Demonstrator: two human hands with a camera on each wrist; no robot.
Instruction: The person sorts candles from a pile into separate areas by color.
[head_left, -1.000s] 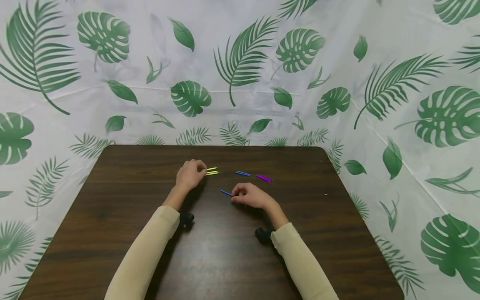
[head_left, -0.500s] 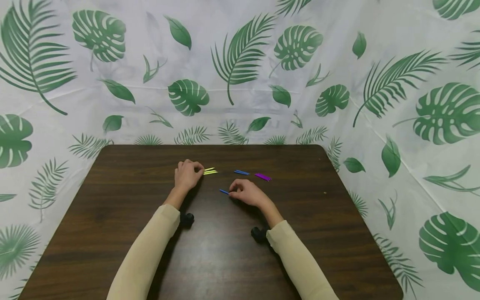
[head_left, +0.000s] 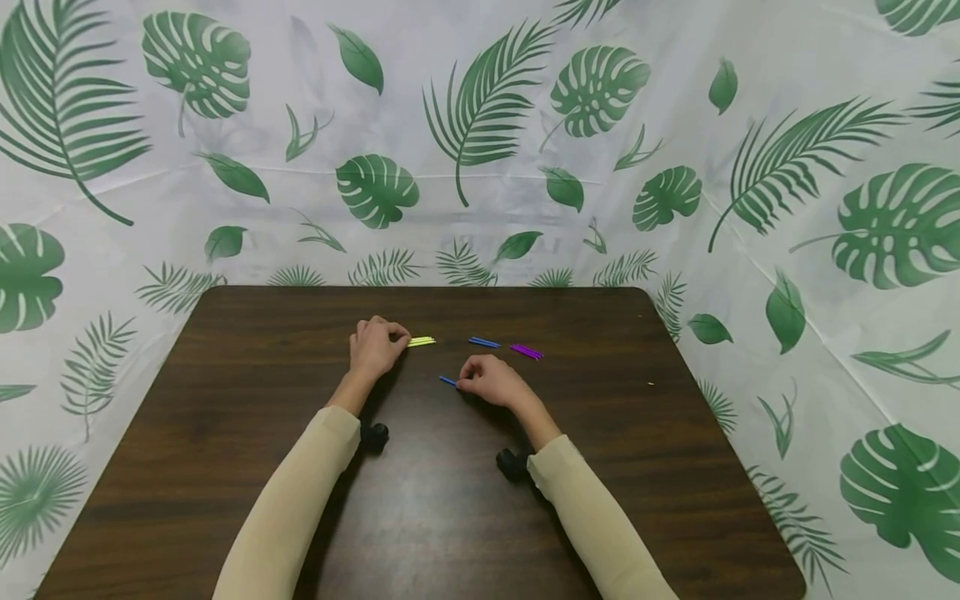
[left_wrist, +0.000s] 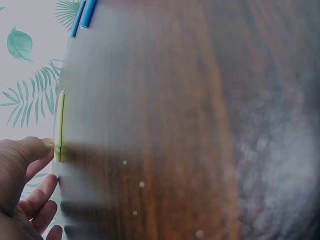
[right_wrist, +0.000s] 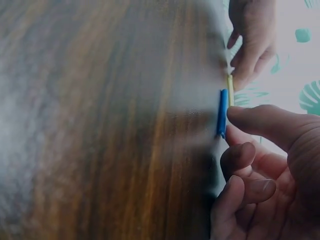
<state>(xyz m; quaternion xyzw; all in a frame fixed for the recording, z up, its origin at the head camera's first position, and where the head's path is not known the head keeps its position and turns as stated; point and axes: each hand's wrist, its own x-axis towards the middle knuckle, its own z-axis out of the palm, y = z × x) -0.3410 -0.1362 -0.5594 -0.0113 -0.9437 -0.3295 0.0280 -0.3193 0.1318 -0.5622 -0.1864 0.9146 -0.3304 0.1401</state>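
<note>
At the left ends of several thin yellow sticks, my left hand pinches with thumb and forefinger; the sticks lie close together on the table. The left wrist view shows the fingertips at the near end of a yellow stick. My right hand, lower and to the right, pinches a short blue stick by its right end. The blue stick looks low at the tabletop in the right wrist view; whether it touches cannot be told. Its other fingers are loosely curled.
Behind the right hand lie a blue pair of sticks and a small purple bunch of sticks. A tiny pale scrap is on the right of the brown wooden table. A leaf-printed sheet hangs behind.
The yellow sticks were slightly spread and now lie together in the left hand's pinch. The right hand, holding the blue stick, has shifted slightly left and away.
</note>
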